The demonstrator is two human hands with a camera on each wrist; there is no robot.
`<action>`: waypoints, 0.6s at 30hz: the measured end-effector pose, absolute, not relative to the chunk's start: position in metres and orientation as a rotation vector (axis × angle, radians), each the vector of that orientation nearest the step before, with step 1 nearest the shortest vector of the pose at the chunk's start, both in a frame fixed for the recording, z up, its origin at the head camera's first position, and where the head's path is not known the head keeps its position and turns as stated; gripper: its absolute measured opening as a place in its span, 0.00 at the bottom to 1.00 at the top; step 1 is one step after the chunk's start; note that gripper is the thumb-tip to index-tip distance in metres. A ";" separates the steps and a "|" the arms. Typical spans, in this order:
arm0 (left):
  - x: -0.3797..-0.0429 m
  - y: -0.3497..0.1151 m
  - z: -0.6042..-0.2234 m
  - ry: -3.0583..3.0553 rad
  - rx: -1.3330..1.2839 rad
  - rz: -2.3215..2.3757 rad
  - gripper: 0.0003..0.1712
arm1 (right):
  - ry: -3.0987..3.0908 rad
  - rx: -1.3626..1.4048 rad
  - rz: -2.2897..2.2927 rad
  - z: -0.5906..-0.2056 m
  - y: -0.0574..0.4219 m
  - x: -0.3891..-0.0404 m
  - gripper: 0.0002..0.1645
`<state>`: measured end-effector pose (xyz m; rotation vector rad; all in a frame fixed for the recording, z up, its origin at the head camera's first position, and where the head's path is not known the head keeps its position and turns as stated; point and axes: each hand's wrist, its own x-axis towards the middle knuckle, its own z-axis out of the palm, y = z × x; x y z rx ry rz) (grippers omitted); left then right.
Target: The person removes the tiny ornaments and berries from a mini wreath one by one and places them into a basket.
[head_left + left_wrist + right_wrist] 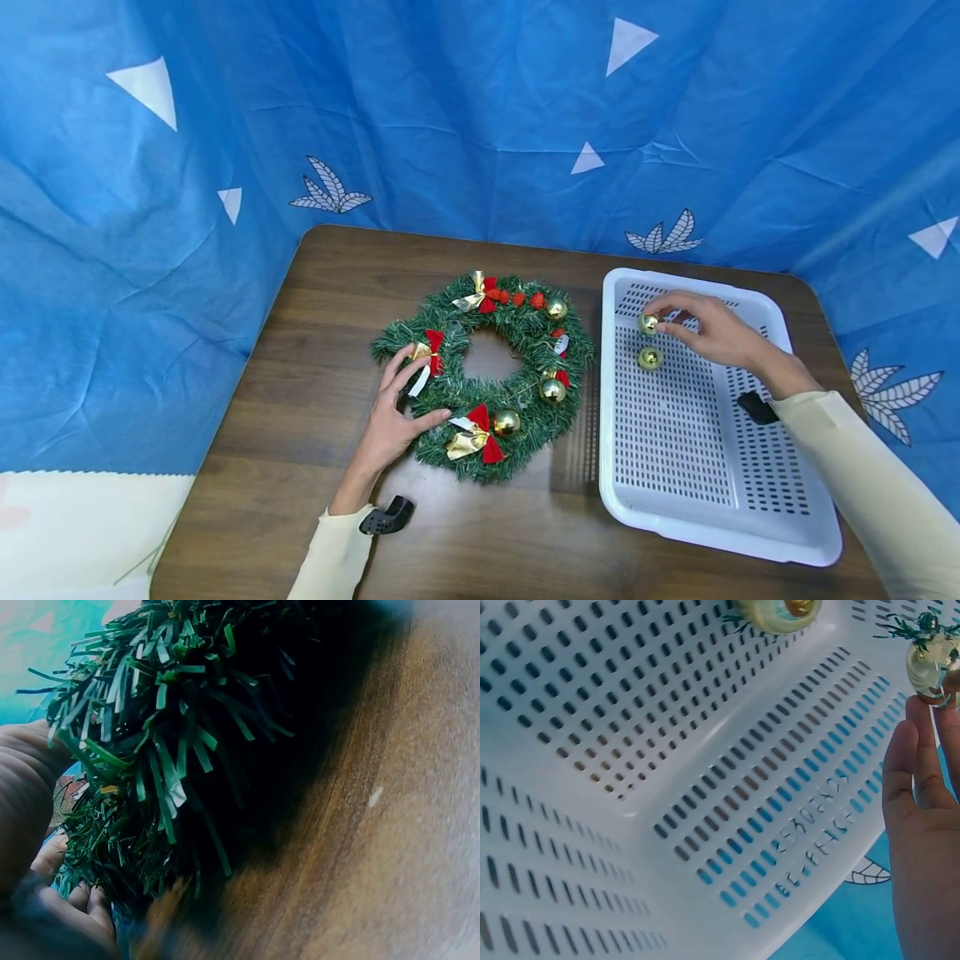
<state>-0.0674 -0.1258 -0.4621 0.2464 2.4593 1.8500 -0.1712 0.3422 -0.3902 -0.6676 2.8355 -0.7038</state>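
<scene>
A green Christmas wreath [540,425] lies on the table, trimmed with red-and-gold bows [477,433], gold balls and small red berries. My left hand [390,421] holds its left side, thumb and fingers spread around the greenery beside a bow [433,354]. Close up in the left wrist view, green tinsel [165,750] sits between the thumb and fingers. Over the white basket [611,400], my right hand [708,329] pinches a gold ball ornament [648,323] between thumb and fingertips. A second gold ball [650,358] lies on the basket floor just below it.
The perforated basket stands on the right of the brown wooden table [300,400], its raised rim close to the wreath. Blue patterned cloth [450,100] hangs behind and at the sides of the table.
</scene>
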 end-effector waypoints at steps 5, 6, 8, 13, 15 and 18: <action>-0.070 -0.128 -0.477 2.478 0.217 1.823 0.44 | 2.816 -0.629 -0.695 -0.392 0.346 -0.170 0.16; -0.071 -0.129 -0.481 2.485 0.217 1.811 0.44 | 2.810 -0.618 -0.699 -0.392 0.346 -0.170 0.16; -0.072 -0.131 -0.489 2.499 0.223 1.794 0.44 | 2.804 -0.597 -0.692 -0.393 0.347 -0.170 0.17; -0.073 -0.131 -0.490 2.489 0.250 1.821 0.45 | 2.798 -0.580 -0.649 -0.395 0.348 -0.172 0.17; -0.071 -0.129 -0.481 2.484 0.261 1.830 0.44 | 2.795 -0.585 -0.640 -0.396 0.348 -0.173 0.17; -0.069 -0.128 -0.468 2.469 0.270 1.836 0.44 | 2.787 -0.578 -0.645 -0.396 0.348 -0.174 0.18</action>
